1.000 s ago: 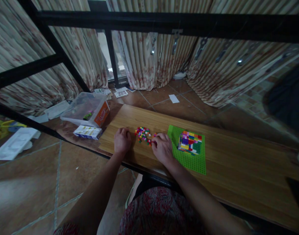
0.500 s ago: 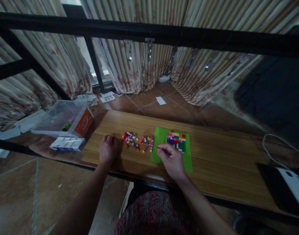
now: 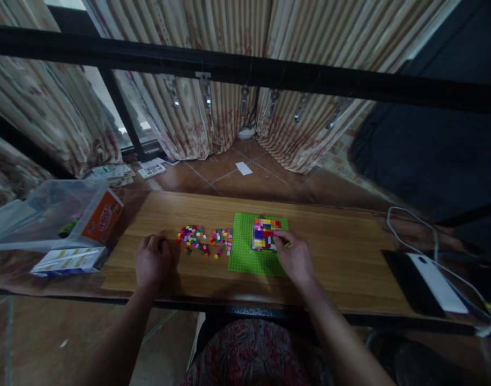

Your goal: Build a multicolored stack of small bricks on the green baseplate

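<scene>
My right hand (image 3: 296, 257) reaches over the green studded baseplate (image 3: 239, 246). Its thumb and forefinger are pinched at the right side of a block of multicoloured bricks (image 3: 262, 234) on that plate. A small red brick appears at the fingertips, partly hidden by them. My left hand (image 3: 152, 260) rests on the wooden tabletop with its fingers curled in, and nothing shows in it. Just right of it lies a loose pile of small coloured bricks (image 3: 192, 238). A second, smaller pile (image 3: 222, 240) lies close to the plate's left edge.
A clear plastic tub (image 3: 60, 198) with an orange label stands at the left, a white and yellow box (image 3: 68, 261) in front of it. At the right end is a black and white device (image 3: 434, 284) with a pale cable (image 3: 436, 246). A dark metal bar (image 3: 229, 78) crosses above.
My right hand has moved from the plate's left part, where it held a red brick, to the right side of the brick block. The left hand stays curled on the table. The view has shifted right.
</scene>
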`<state>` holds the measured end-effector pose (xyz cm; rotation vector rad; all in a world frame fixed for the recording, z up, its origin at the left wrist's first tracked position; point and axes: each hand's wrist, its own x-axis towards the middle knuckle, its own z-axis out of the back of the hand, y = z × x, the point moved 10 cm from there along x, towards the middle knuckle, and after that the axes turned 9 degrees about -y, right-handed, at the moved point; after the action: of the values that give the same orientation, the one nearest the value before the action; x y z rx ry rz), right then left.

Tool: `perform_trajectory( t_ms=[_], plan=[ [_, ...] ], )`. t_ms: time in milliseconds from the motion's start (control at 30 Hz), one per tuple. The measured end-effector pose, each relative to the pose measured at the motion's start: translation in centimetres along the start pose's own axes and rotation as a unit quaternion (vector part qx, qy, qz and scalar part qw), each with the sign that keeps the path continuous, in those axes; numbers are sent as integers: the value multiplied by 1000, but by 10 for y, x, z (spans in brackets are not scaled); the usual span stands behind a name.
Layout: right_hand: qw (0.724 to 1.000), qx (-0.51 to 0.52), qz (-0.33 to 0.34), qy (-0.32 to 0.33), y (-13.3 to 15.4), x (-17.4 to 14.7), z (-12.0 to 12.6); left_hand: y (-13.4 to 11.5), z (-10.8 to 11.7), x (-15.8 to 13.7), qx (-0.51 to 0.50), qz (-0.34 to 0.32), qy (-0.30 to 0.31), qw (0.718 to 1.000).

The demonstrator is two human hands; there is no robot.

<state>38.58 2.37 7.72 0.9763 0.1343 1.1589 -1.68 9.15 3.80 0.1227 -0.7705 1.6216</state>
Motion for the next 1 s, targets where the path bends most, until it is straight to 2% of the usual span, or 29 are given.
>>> perform_trajectory(
  t_ms=[267,633,1000],
  plan=[
    [996,-80,26,18,12,1,-10,-1,0,0,-4,-9,-10,1000],
    [999,29,-29,17,-6,0,-5,-1,-1,0,8,-12,-7,1000],
    [997,-6,-23,-71,-14,6,4,1,-2,-1,5,-2,-6,1000]
  ],
)
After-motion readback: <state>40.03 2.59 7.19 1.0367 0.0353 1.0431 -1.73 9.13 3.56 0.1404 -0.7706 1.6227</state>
